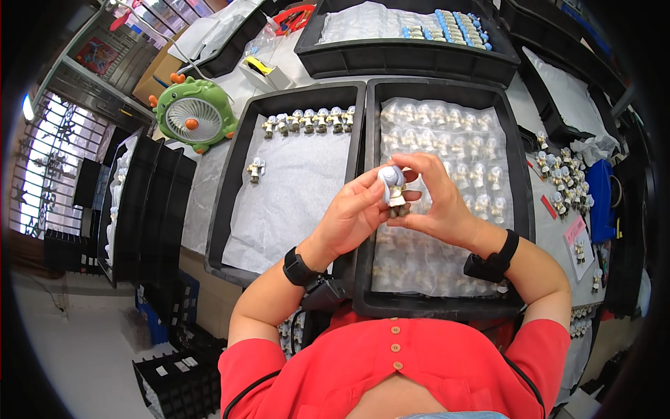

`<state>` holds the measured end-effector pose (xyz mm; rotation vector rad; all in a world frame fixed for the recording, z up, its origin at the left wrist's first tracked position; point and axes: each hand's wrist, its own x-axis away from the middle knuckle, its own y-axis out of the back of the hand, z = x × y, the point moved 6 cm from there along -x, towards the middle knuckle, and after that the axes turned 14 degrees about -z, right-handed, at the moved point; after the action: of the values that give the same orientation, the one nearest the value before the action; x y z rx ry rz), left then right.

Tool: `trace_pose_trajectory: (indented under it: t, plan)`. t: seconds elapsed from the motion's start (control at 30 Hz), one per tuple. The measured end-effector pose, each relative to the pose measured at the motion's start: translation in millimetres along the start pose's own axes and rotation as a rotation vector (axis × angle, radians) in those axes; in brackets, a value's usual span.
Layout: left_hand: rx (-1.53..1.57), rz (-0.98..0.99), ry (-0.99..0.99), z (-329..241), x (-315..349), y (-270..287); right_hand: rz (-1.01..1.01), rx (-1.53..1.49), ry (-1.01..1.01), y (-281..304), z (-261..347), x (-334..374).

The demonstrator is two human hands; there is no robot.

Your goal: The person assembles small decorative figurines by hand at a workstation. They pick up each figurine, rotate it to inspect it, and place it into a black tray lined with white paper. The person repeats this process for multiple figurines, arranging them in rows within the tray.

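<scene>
Between my two hands, above the inner edges of two black trays, is a small figurine (394, 190) with pale lavender hair, a white body and a dark base. My left hand (356, 213) pinches it from the left, while the fingers and thumb of my right hand (440, 202) close round its right side. In the left black tray (241, 160), lined with white paper, a row of similar figurines (307, 120) stands along the far end, with a single figurine (256, 170) below it. The right black tray (520, 195) has rows of figurines under a translucent sheet (440, 230).
A green animal-shaped fan (194, 115) stands left of the trays, near a tape dispenser (265, 73). Another black tray (412, 63) with blue-topped pieces lies behind. Loose figurines (562, 174) cluster at the right, beside a blue container (601, 195). Stacked trays (146, 202) rise at the left.
</scene>
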<state>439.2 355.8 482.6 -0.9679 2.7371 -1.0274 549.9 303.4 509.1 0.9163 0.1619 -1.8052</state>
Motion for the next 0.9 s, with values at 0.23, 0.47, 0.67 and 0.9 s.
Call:
trace_pose_trajectory:
  t: [0.23, 0.47, 0.67, 0.9]
  plan:
    - [-0.117, 0.016, -0.112, -9.3, 7.2, -4.2, -0.056, 0.073, 0.109, 0.1, 4.8, 1.0]
    - [-0.006, -0.029, -0.015, -7.4, 5.1, 2.2, -0.035, 0.057, 0.133, -0.3, 9.0, 0.8]
    - [-0.003, -0.057, -0.022, -3.1, -0.2, 4.1, -0.02, 0.074, 0.071, 2.4, 4.1, -0.9]
    - [-0.067, -0.193, -0.086, -3.3, -4.4, 17.2, -0.033, 0.103, 0.021, 5.6, 0.4, -3.0]
